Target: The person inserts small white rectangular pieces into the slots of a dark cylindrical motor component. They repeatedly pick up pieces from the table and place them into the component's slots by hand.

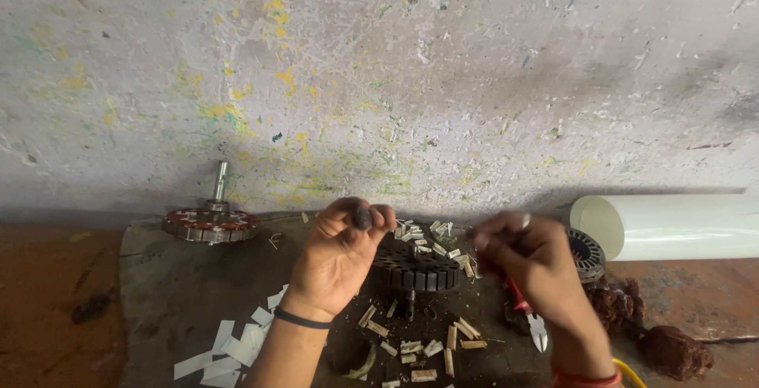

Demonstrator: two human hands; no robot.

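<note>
My left hand (pixel 340 253) is raised over the mat, fingers curled, pinching a small dark piece at its fingertips. My right hand (pixel 526 261) is blurred and closed around a red-handled cutter (pixel 528 313) whose metal jaws point down toward me. Between both hands lies a dark round motor stator (pixel 415 265) with its shaft underneath, partly hidden by my left hand. Small pale slot strips (pixel 423 234) lie on top of it.
A second stator with an upright shaft (pixel 212 218) stands at the back left. A white roll (pixel 672 226) lies at the right, with another round stator (pixel 587 253) beside it. Brown wire clumps (pixel 672 348), white paper scraps (pixel 233 344) and cut strips (pixel 419 348) litter the dark mat (pixel 174 285).
</note>
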